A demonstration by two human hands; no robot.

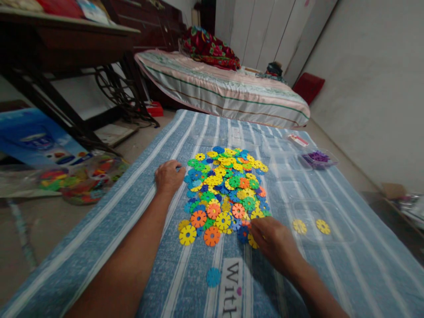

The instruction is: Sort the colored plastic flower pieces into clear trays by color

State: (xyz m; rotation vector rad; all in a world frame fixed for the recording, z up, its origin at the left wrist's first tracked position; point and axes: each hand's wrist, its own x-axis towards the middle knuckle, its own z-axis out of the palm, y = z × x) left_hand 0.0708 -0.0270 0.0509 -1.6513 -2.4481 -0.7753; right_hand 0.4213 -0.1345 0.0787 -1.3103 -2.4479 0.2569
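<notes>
head view: the left hand (169, 176) rests knuckles-up on the blue striped cloth (139, 212), its fingers curled in at the left edge of the pile of coloured snowflake discs (225, 194); whether they hold anything i cannot tell. the right hand (274, 243) lies at the pile's near right corner, its fingers narrow over a yellow disc (252, 241), touching it. two yellow discs (300, 226) sit in a clear tray (344, 238) to the right; purple pieces (318, 157) fill another beyond. a lone blue disc (213, 277) lies near the wrist. a sweep of either hand could scatter the loose pile, or tug the cloth. printed on the cloth: "with", partly cut off.
</notes>
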